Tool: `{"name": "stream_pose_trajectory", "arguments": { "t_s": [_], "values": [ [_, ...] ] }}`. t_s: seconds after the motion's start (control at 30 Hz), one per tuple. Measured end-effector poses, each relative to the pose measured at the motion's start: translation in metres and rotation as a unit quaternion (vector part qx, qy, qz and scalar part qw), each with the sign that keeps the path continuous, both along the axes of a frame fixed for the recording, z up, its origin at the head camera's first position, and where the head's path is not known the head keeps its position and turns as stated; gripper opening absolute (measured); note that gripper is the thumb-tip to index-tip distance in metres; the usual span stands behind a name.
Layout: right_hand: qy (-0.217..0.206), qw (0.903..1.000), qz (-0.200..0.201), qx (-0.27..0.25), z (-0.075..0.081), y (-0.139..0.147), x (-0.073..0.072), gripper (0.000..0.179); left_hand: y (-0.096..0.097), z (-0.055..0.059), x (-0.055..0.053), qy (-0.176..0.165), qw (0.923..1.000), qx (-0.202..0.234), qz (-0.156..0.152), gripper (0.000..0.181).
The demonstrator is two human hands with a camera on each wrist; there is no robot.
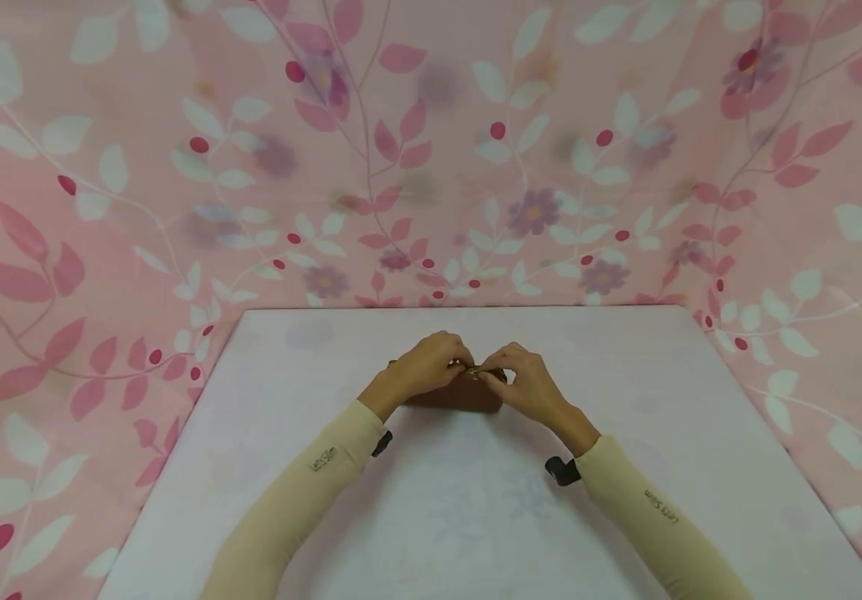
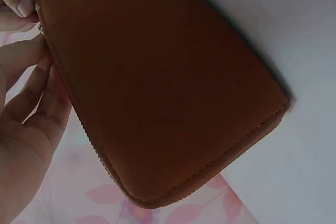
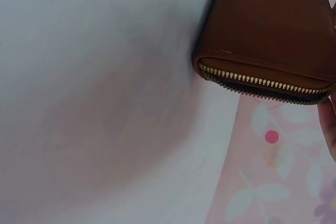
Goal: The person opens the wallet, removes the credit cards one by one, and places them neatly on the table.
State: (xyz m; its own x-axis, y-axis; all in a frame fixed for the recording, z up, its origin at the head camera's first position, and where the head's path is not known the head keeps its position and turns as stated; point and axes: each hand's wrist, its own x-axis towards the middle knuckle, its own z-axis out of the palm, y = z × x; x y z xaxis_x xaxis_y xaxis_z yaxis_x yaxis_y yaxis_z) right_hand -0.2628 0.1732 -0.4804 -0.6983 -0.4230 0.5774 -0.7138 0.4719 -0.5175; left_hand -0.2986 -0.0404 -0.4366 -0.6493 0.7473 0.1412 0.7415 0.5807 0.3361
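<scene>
A brown rectangular leather-look wallet stands lengthwise left to right. Left hand and right hand pinch its partly hidden top edge.

Wallet smooth, semi-matt, leather-type; zip teeth brass-col. metal, w/ sheen; sleeves matt cloth.

Before you: pale table, faint bluish marks on its top. Beyond its far edge and along your left and right: pink backdrop, printed with leaves, red dots and purplish flowers.
</scene>
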Motion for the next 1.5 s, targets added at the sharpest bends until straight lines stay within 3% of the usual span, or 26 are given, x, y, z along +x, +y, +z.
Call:
{"name": "stream_pose_trajectory", "arguments": {
  "t_s": [0.1,0.2,0.4,0.57,0.87,1.2,1.5],
  "values": [
    [0.013,0.9998,-0.006,0.015,0.004,-0.003,0.002,0.009,0.000,0.001,0.000,0.017,0.9998,-0.009,-0.005,0.013],
    [-0.003,0.9996,0.000,0.030,0.012,-0.005,0.005,0.009,0.001,0.003,0.001,0.022,0.9997,-0.011,-0.007,0.011],
    [-0.048,0.9973,0.005,0.056,0.021,-0.004,0.004,0.009,0.004,0.006,0.001,-0.004,0.9993,-0.034,-0.014,0.006],
    [-0.058,0.9967,0.008,0.056,0.020,-0.002,0.003,0.011,0.004,0.008,0.001,-0.024,0.9981,-0.052,-0.022,0.007],
    [-0.059,0.9963,0.004,0.062,0.021,0.000,0.003,0.014,0.005,0.008,0.001,-0.022,0.9967,-0.079,0.002,0.007],
    [-0.065,0.9960,0.037,0.050,0.023,0.000,0.005,0.015,0.008,0.010,-0.004,-0.075,0.9941,-0.078,0.011,0.008],
    [-0.065,0.9963,0.027,0.049,0.020,0.001,0.005,0.015,-0.011,0.006,-0.009,-0.062,0.9961,-0.063,-0.004,0.008]
  ]
}}
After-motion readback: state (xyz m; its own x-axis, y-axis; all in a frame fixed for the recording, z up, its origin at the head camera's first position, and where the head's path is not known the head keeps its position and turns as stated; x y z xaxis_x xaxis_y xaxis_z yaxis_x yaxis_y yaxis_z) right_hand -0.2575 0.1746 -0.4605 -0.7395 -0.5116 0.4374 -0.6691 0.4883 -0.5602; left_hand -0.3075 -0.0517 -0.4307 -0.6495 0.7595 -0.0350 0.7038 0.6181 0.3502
